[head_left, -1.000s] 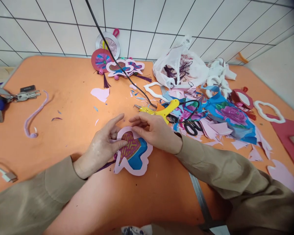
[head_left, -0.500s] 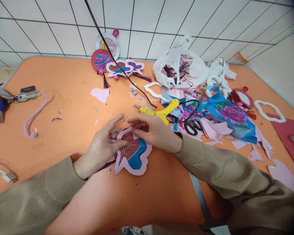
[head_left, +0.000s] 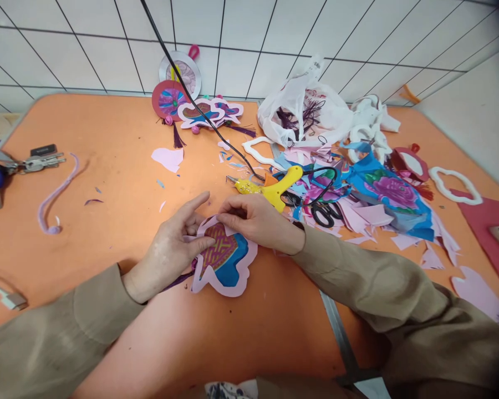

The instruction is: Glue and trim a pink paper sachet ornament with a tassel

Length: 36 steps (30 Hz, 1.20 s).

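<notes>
One ornament [head_left: 232,270] (pink-rimmed, purple and blue inside) is at the near middle of the table [head_left: 108,194]. The left hand [head_left: 172,244] grips its left side, thumb on its face; the right hand [head_left: 261,221] pinches its top edge. A purple tassel [head_left: 178,281] shows below the left hand. The glue gun [head_left: 279,191] lies just beyond the right hand.

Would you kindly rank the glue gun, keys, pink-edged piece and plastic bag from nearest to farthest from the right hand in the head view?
1. Pink-edged piece, touching the right hand.
2. Glue gun, just beyond.
3. Plastic bag, farther back.
4. Keys, far left.
</notes>
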Each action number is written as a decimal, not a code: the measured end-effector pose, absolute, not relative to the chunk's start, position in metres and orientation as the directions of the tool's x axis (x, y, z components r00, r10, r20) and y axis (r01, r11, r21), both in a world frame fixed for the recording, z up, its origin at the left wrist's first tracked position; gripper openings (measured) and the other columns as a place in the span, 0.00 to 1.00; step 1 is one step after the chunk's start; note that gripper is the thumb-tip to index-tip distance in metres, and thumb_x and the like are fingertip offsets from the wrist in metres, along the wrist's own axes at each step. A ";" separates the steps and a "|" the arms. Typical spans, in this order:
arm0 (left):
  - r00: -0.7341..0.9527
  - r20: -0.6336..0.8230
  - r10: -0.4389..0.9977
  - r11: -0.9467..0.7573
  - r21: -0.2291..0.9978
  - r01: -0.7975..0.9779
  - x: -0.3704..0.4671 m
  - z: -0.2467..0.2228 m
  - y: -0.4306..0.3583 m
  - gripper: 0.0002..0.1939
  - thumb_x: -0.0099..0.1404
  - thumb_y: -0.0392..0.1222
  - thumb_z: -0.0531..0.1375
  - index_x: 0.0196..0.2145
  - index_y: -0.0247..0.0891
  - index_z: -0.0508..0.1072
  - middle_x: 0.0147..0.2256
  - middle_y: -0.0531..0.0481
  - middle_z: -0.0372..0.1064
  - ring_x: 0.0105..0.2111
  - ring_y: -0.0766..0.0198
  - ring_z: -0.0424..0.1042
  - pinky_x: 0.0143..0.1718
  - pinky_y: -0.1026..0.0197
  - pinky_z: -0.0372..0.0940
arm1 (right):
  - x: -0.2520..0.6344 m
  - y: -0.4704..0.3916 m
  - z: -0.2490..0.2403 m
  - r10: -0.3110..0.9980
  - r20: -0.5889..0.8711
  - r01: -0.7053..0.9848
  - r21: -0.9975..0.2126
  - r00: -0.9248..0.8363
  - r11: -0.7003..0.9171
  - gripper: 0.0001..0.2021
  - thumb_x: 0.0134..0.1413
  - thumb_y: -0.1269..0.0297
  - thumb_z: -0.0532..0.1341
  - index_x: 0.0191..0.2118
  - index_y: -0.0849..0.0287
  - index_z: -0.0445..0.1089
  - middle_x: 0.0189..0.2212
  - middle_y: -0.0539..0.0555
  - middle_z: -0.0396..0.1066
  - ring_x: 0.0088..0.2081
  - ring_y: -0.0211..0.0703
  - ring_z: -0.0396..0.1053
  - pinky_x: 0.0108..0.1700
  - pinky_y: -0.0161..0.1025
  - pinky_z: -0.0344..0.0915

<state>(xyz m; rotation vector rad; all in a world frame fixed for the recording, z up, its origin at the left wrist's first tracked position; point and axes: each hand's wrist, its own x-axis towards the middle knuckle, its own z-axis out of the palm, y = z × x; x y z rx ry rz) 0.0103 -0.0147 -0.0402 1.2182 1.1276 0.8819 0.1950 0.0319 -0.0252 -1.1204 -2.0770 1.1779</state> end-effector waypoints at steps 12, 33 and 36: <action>0.263 -0.227 0.938 0.180 0.965 0.190 0.009 -0.018 -0.008 0.15 0.62 0.49 0.59 0.25 0.35 0.70 0.22 0.55 0.62 0.23 0.69 0.61 0.24 0.66 0.57 | 0.194 0.030 -0.027 0.852 0.016 0.335 -0.915 -0.523 0.223 0.10 0.55 0.63 0.59 0.26 0.62 0.67 0.20 0.48 0.65 0.23 0.33 0.60 0.25 0.32 0.56; 0.225 -0.364 0.904 0.371 0.928 0.013 0.011 -0.018 -0.005 0.17 0.57 0.50 0.64 0.21 0.33 0.71 0.18 0.56 0.61 0.18 0.72 0.57 0.20 0.68 0.52 | 0.199 0.025 -0.020 0.797 0.024 0.318 -0.909 -0.603 0.268 0.14 0.57 0.57 0.58 0.27 0.62 0.66 0.21 0.47 0.60 0.24 0.32 0.56 0.26 0.33 0.52; 0.224 -0.371 0.901 0.388 0.921 -0.033 0.009 -0.018 -0.006 0.17 0.58 0.50 0.64 0.21 0.33 0.70 0.17 0.56 0.61 0.18 0.73 0.56 0.19 0.69 0.52 | 0.201 0.024 -0.020 0.795 0.029 0.326 -0.903 -0.606 0.281 0.14 0.55 0.58 0.59 0.24 0.61 0.60 0.20 0.45 0.55 0.23 0.31 0.52 0.25 0.33 0.49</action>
